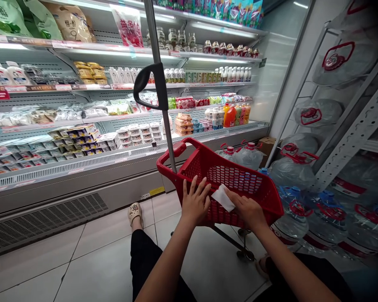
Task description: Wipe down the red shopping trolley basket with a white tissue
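A small red shopping cart [264,191] with perforated plastic sides stands right in front of me, and its basket looks bare inside. My left hand [195,199] rests on the near rim of the cart with its fingers spread. In my right hand [247,209] is a folded white tissue [223,197], pinched between the fingers and held against the cart's near side. A metal pole [156,42] with a black handle [160,87] rises from the cart's left end.
A refrigerated display case [126,157] with several shelves of yogurt, drinks and packets runs along the far side. Large water bottles [291,218] with red handles crowd the right, by a white metal rack [349,134]. My shoe [135,214] is on the tiled floor [107,260].
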Demonstrator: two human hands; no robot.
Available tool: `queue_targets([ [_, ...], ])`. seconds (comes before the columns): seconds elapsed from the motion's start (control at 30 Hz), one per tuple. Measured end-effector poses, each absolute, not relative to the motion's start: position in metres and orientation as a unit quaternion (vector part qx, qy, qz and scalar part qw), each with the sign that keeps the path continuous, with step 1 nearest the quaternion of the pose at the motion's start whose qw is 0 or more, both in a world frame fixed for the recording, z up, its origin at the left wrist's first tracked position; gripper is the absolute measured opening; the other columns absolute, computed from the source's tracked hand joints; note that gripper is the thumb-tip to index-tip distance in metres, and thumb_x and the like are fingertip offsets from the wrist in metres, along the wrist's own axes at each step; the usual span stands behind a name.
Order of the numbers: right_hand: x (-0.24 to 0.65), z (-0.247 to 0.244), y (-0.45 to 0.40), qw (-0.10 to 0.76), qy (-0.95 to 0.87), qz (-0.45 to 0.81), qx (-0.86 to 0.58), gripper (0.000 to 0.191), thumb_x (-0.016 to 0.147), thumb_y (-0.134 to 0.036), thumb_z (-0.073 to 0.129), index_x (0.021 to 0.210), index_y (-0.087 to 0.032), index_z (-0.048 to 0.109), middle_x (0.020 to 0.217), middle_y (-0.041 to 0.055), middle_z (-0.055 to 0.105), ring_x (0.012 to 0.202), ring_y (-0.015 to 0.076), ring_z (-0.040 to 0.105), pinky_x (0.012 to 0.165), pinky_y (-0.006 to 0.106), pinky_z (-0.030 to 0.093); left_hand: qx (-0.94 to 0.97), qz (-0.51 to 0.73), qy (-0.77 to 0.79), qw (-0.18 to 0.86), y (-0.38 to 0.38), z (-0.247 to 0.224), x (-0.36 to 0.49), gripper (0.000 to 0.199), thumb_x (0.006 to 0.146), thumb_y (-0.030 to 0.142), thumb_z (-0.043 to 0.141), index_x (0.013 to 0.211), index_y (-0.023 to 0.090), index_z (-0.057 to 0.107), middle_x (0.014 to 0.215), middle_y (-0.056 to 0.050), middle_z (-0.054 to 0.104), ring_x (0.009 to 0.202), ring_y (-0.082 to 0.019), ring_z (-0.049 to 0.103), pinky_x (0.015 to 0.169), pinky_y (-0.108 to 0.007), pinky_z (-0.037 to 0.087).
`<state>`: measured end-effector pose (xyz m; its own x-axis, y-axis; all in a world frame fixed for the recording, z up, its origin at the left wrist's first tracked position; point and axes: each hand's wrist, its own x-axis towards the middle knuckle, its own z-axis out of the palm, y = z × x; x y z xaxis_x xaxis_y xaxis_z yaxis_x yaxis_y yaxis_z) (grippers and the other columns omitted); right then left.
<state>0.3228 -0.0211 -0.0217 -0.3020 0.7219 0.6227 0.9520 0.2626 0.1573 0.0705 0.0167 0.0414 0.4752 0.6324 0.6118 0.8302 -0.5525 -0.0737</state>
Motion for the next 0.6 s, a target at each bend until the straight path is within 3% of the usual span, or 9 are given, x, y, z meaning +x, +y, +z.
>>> queue_targets([
  [0.1, 0.341, -0.024, -0.035, 0.238, -0.747, -0.247, -0.570, 0.066, 0.100, -0.021, 0.043, 0.165, -0.028, 0.028, 0.142, 0.0049, 0.067, 0.091, 0.0197, 0.066, 0.078, 0.033, 0.049, -0.841, -0.269, -0.435, 0.176, 0.017, 0.040, 0.068, 0.049, 0.102, 0.035, 0.049, 0.151, 0.038, 0.051, 0.165, 0.006, 0.040, 0.159, -0.028, 0.022, 0.131, -0.064, 0.008],
  [0.17, 0.338, -0.024, -0.041, 0.257, -0.738, -0.232, -0.580, 0.065, 0.102, -0.023, 0.039, 0.165, -0.028, 0.025, 0.151, 0.0052, 0.059, 0.114, 0.0217, 0.065, 0.092, 0.034, 0.049, -0.841, -0.271, -0.437, 0.170, 0.016, 0.038, 0.069, 0.050, 0.102, 0.036, 0.049, 0.152, 0.037, 0.050, 0.166, 0.006, 0.039, 0.159, -0.028, 0.021, 0.131, -0.064, 0.008],
  [0.23, 0.323, -0.023, -0.041, 0.271, -0.731, -0.232, -0.581, 0.067, 0.103, -0.025, 0.036, 0.167, -0.028, 0.017, 0.161, 0.0042, 0.048, 0.138, 0.0241, 0.052, 0.111, 0.042, 0.041, -0.840, -0.273, -0.440, 0.164, 0.015, 0.035, 0.071, 0.053, 0.101, 0.036, 0.050, 0.154, 0.035, 0.048, 0.167, 0.005, 0.037, 0.160, -0.028, 0.019, 0.131, -0.063, 0.010],
  [0.3, 0.295, -0.019, -0.034, 0.275, -0.738, -0.235, -0.570, 0.072, 0.103, -0.025, 0.036, 0.168, -0.027, 0.007, 0.167, 0.0039, 0.039, 0.150, 0.0256, 0.039, 0.122, 0.049, 0.029, -0.839, -0.272, -0.443, 0.161, 0.014, 0.033, 0.074, 0.056, 0.100, 0.037, 0.051, 0.156, 0.032, 0.046, 0.168, 0.003, 0.035, 0.160, -0.028, 0.018, 0.132, -0.061, 0.011],
  [0.43, 0.238, -0.011, -0.016, 0.276, -0.760, -0.221, -0.546, 0.080, 0.100, -0.023, 0.039, 0.167, -0.018, -0.003, 0.171, 0.0072, 0.027, 0.156, 0.0277, 0.026, 0.123, 0.051, 0.028, -0.843, -0.262, -0.437, 0.173, 0.017, 0.030, 0.073, 0.060, 0.100, 0.034, 0.050, 0.159, 0.027, 0.042, 0.169, 0.002, 0.033, 0.160, -0.025, 0.019, 0.133, -0.056, 0.011],
  [0.6, 0.253, -0.011, -0.028, 0.239, -0.780, -0.209, -0.539, 0.082, 0.096, -0.016, 0.042, 0.168, -0.024, 0.003, 0.172, 0.0011, 0.024, 0.148, 0.0279, 0.037, 0.117, 0.048, 0.035, -0.852, -0.251, -0.426, 0.174, 0.025, 0.036, 0.056, 0.053, 0.103, 0.029, 0.043, 0.157, 0.030, 0.044, 0.168, 0.006, 0.032, 0.159, -0.020, 0.022, 0.134, -0.050, 0.008],
])
